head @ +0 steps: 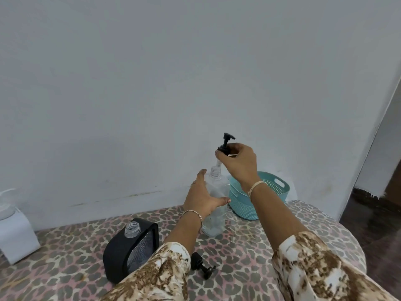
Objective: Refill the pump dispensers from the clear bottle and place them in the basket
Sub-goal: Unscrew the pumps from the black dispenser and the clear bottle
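Now uncapped clear dispenser [213, 205], upright.

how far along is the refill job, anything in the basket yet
Early. Done: the black dispenser is uncapped, its pump lying on the table. In hand: right hand holds a pump head above the clear bottle, steadied by the left hand. Left: the basket shows nothing inside.
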`<state>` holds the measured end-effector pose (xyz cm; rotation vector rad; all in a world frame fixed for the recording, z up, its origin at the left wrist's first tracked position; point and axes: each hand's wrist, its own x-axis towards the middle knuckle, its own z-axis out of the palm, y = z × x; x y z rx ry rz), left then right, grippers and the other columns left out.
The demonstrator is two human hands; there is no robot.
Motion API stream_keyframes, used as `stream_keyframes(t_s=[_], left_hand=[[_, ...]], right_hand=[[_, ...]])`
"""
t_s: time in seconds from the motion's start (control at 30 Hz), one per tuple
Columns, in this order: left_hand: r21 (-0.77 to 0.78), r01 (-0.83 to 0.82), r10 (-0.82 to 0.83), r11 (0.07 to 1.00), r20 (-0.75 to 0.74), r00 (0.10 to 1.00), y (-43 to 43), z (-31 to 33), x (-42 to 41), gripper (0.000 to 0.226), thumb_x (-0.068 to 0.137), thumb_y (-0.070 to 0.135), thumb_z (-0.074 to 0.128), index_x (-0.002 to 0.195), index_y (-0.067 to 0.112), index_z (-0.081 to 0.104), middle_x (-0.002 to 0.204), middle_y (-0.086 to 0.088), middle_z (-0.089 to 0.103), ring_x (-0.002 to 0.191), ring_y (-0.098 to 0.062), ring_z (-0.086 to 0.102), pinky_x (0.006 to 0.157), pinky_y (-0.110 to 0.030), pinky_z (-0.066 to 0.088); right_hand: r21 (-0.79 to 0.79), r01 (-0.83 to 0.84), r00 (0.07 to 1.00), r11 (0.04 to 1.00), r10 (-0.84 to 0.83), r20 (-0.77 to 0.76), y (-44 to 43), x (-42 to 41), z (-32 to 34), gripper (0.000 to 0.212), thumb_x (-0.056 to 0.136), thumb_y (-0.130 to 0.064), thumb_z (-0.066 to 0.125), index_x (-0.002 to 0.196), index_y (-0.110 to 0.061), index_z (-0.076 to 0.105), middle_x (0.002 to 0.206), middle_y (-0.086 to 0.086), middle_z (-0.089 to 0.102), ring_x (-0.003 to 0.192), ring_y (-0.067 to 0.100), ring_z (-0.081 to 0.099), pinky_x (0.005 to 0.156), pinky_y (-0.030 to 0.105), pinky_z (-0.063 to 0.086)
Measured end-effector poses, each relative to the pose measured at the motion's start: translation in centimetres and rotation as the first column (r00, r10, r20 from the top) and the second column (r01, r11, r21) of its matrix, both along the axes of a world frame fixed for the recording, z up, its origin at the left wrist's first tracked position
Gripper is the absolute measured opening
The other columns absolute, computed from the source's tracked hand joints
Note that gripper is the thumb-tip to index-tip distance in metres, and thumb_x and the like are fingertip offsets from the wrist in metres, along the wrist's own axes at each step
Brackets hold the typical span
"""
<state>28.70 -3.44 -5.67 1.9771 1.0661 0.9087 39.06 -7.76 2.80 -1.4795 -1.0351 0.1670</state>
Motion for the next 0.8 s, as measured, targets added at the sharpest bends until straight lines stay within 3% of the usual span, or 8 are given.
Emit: stream_keyframes(t_s=[0.17, 0.33, 0.47, 0.63, 0.73, 0.8], left_hand=[[-0.004, 0.007, -0.007, 1.0, -0.02, 1.0, -0.1, 0.3, -0.4, 0.114, 0.056, 0.035, 0.092, 0.145, 0.026, 0.022, 0.134, -0.007, 0.05, 0.124, -0.023, 0.048, 0.099, -0.029, 0.038], [0.017, -0.03, 0.03, 0.999, -0.025, 0.999, -0.6, 0.7, -1.4, 0.111, 0.053, 0.036, 0.092, 0.143, 0.023, 0.029, 0.135, -0.006, 0.052, 0.124, -0.025, 0.049, 0.104, -0.035, 0.042], [0.038, -0.048, 0.048, 0.998, -0.014, 0.999, -1.2, 0.8, -2.4, 0.111, 0.05, 0.038, 0.093, 0.141, 0.022, 0.031, 0.131, -0.004, 0.055, 0.12, -0.023, 0.053, 0.1, -0.033, 0.044], [0.025, -0.068, 0.069, 0.997, -0.034, 0.997, -1.5, 1.1, -3.7, 0.109, 0.055, 0.033, 0.092, 0.141, 0.014, 0.028, 0.129, -0.008, 0.052, 0.119, -0.024, 0.051, 0.089, -0.025, 0.038], [-0.012, -0.099, 0.098, 0.995, -0.027, 0.995, -1.5, 1.4, -4.6, 0.1, 0.056, 0.03, 0.092, 0.134, 0.009, 0.032, 0.126, -0.009, 0.055, 0.114, -0.025, 0.055, 0.086, -0.026, 0.042], [-0.037, -0.093, 0.092, 0.995, -0.036, 0.995, -1.5, 1.6, -4.9, 0.097, 0.057, 0.028, 0.092, 0.132, 0.008, 0.033, 0.124, -0.009, 0.056, 0.114, -0.025, 0.055, 0.085, -0.026, 0.042]], right_hand=[[0.087, 0.056, 0.998, 0.995, -0.057, 0.016, -1.3, -0.1, 2.4, 0.013, 0.078, -0.029, 0.072, 0.09, -0.023, 0.07, 0.083, -0.012, 0.069, 0.077, 0.003, 0.064, 0.072, 0.02, 0.05], [0.193, 0.161, 0.987, 0.968, -0.154, -0.049, -2.8, -0.5, 4.8, 0.021, 0.079, -0.028, 0.067, 0.099, -0.02, 0.071, 0.089, -0.011, 0.069, 0.078, 0.0, 0.062, 0.072, 0.017, 0.047], [0.281, 0.211, 0.976, 0.936, -0.185, -0.118, -4.1, -0.7, 6.0, 0.021, 0.079, -0.029, 0.068, 0.098, -0.02, 0.071, 0.089, -0.012, 0.069, 0.076, 0.004, 0.062, 0.077, 0.024, 0.051], [0.366, 0.231, 0.952, 0.902, -0.131, -0.277, -5.6, -0.6, 6.8, 0.012, 0.073, -0.028, 0.071, 0.085, -0.025, 0.069, 0.086, -0.009, 0.071, 0.077, 0.012, 0.067, 0.08, 0.041, 0.057], [0.408, 0.247, 0.931, 0.879, -0.099, -0.351, -6.9, 0.0, 7.5, 0.014, 0.072, -0.026, 0.071, 0.086, -0.022, 0.069, 0.089, -0.004, 0.071, 0.081, 0.022, 0.068, 0.079, 0.041, 0.058], [0.438, 0.254, 0.92, 0.863, -0.075, -0.385, -7.7, 0.6, 7.5, 0.016, 0.074, -0.022, 0.072, 0.089, -0.017, 0.07, 0.09, -0.001, 0.071, 0.076, 0.018, 0.066, 0.076, 0.036, 0.059]])
